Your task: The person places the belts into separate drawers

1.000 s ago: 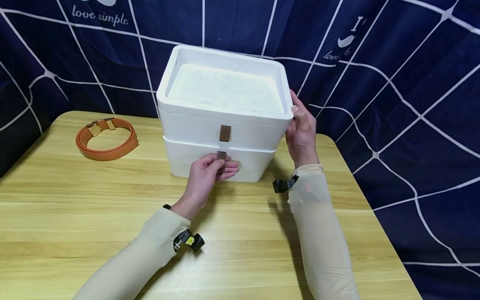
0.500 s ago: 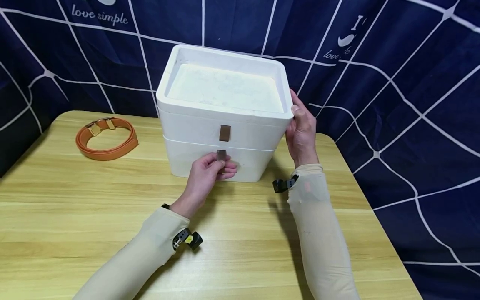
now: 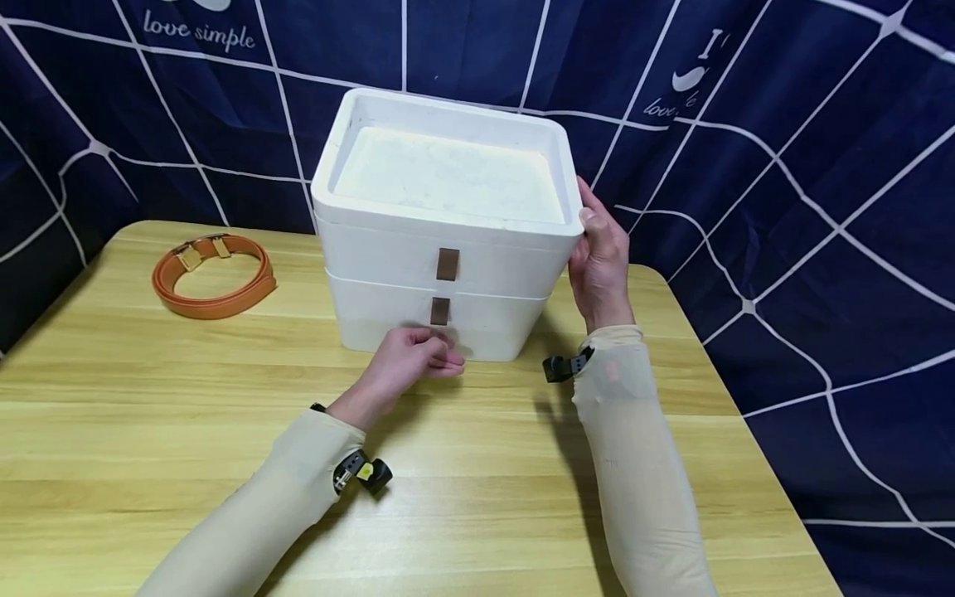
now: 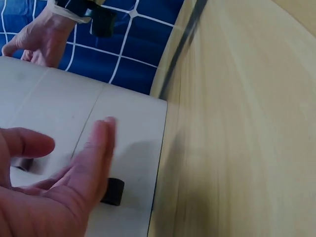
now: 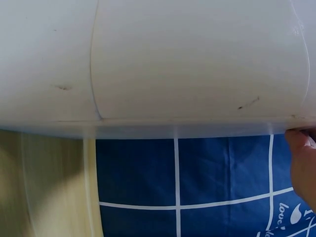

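A white two-tier storage box (image 3: pixel 380 257) stands upright toward the back of the table, with a shallow recess in its top. Two brown tabs mark its front: an upper tab (image 3: pixel 448 264) and, just below the seam, a lower tab (image 3: pixel 440 311). My left hand (image 3: pixel 406 356) is below the lower tab, close in front of the bottom tier. In the left wrist view its thumb stands apart from the fingers, with nothing held between them. My right hand (image 3: pixel 600 257) grips the box's upper right corner, thumb at the rim; its other fingers are mostly hidden behind.
A coiled orange-brown belt (image 3: pixel 212 307) with a gold buckle lies on the wooden table (image 3: pixel 477 497), left of the box. A dark blue curtain (image 3: pixel 477 50) with white lines hangs close behind the table and along its right side.
My left hand has let go of the lower tab and moved down and slightly left, so the tab shows fully. The right hand and the box have stayed in place.
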Tool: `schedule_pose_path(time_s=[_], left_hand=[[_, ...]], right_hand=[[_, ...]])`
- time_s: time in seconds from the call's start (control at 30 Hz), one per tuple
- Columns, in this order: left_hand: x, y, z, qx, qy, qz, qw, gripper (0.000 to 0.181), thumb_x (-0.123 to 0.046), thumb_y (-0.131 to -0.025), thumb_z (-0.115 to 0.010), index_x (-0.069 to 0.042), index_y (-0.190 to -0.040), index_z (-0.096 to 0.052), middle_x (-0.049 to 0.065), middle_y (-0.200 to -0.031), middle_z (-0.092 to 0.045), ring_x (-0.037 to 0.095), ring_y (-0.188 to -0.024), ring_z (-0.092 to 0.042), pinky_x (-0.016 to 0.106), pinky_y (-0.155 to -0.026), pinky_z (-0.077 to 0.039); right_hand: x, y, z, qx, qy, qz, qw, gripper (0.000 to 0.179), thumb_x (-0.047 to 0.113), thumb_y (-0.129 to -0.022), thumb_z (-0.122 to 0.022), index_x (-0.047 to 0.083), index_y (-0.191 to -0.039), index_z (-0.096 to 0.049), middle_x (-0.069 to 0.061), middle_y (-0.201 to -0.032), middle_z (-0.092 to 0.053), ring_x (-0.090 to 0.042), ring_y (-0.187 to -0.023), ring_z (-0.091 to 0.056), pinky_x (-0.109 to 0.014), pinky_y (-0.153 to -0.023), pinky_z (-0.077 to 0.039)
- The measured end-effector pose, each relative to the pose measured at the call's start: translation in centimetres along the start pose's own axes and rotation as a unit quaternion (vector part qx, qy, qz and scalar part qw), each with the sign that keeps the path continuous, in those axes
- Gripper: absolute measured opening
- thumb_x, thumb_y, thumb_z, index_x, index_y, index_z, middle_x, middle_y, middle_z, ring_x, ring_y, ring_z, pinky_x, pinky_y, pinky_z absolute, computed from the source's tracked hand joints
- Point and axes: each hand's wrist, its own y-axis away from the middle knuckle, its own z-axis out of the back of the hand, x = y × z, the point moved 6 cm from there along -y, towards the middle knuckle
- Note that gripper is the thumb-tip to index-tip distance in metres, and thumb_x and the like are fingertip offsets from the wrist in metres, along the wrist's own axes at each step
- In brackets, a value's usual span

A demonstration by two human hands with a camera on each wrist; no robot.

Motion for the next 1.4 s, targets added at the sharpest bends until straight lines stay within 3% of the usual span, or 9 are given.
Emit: schedule_pose_path(time_s=[0.13,0.33,0.53,0.67,0.97,1.1,1.23,1.4], left_hand=[[0.7,-0.1,0.1,0.019,-0.020,0.034,0.9990,0.029,0.002,-0.093,-0.049,0.021,-0.114,-0.056,0.028,-0.095,-0.068,0.030,-0.085,-0.071,0.033,-0.081,-0.061],[1.6,-0.3,0.4,0.047,-0.007,0.077,0.9959,0.033,-0.001,-0.094,-0.048,0.023,-0.117,-0.051,0.036,-0.104,-0.063,0.040,-0.095,-0.067,0.037,-0.085,-0.059],[1.9,-0.3,1.0,0.045,-0.013,0.099,0.9940,0.035,-0.004,-0.095,-0.048,0.022,-0.117,-0.049,0.036,-0.106,-0.061,0.041,-0.094,-0.067,0.037,-0.085,-0.060],[2.2,-0.4,1.4,0.039,-0.005,0.104,0.9937,0.036,-0.005,-0.095,-0.049,0.021,-0.121,-0.045,0.034,-0.105,-0.062,0.037,-0.090,-0.069,0.036,-0.085,-0.059],[2.7,-0.5,1.1,0.082,0.033,0.120,0.9888,0.034,-0.007,-0.099,-0.046,0.017,-0.122,-0.042,0.036,-0.109,-0.062,0.038,-0.095,-0.068,0.038,-0.090,-0.057],[3.0,-0.5,1.2,0.091,0.040,0.129,0.9866,0.031,-0.013,-0.102,-0.048,0.016,-0.111,-0.049,0.033,-0.100,-0.066,0.037,-0.090,-0.070,0.040,-0.086,-0.058],[2.8,-0.7,1.3,0.080,0.031,0.112,0.9900,0.037,-0.019,-0.104,-0.050,0.018,-0.099,-0.055,0.028,-0.089,-0.068,0.036,-0.084,-0.071,0.040,-0.082,-0.060],[2.1,-0.9,1.4,0.048,-0.015,0.078,0.9957,0.031,-0.009,-0.103,-0.052,0.021,-0.110,-0.057,0.027,-0.090,-0.068,0.033,-0.082,-0.072,0.038,-0.080,-0.061]], right_hand=[[0.1,0.0,0.0,-0.004,0.003,0.001,1.0000,0.053,0.010,-0.088,-0.051,-0.004,-0.139,-0.051,-0.016,-0.142,-0.051,-0.028,-0.125,-0.050,-0.031,-0.105,-0.046],[0.2,0.1,0.0,0.000,0.003,0.004,1.0000,0.053,0.011,-0.088,-0.052,-0.004,-0.139,-0.050,-0.016,-0.142,-0.051,-0.028,-0.123,-0.051,-0.031,-0.103,-0.047],[0.3,0.0,-0.1,0.008,0.020,0.013,0.9997,0.054,0.013,-0.088,-0.052,-0.003,-0.140,-0.050,-0.016,-0.142,-0.050,-0.028,-0.124,-0.051,-0.031,-0.105,-0.047],[0.3,0.0,-0.1,0.011,0.022,0.015,0.9996,0.054,0.013,-0.089,-0.051,-0.003,-0.141,-0.050,-0.016,-0.142,-0.050,-0.028,-0.125,-0.051,-0.032,-0.105,-0.046],[0.2,0.1,-0.1,0.011,0.017,0.012,0.9997,0.054,0.012,-0.089,-0.051,-0.003,-0.141,-0.049,-0.017,-0.142,-0.050,-0.027,-0.124,-0.051,-0.031,-0.105,-0.046],[0.1,0.1,-0.1,0.010,0.015,0.010,0.9998,0.054,0.012,-0.089,-0.051,-0.003,-0.141,-0.049,-0.016,-0.142,-0.050,-0.027,-0.124,-0.051,-0.031,-0.105,-0.046],[0.1,0.1,0.1,0.008,0.014,0.010,0.9998,0.053,0.011,-0.089,-0.051,-0.003,-0.140,-0.050,-0.016,-0.142,-0.050,-0.028,-0.125,-0.050,-0.031,-0.106,-0.046],[0.1,0.1,0.0,0.012,0.018,0.012,0.9997,0.053,0.012,-0.090,-0.050,-0.003,-0.141,-0.049,-0.016,-0.143,-0.050,-0.028,-0.127,-0.049,-0.031,-0.106,-0.045]])
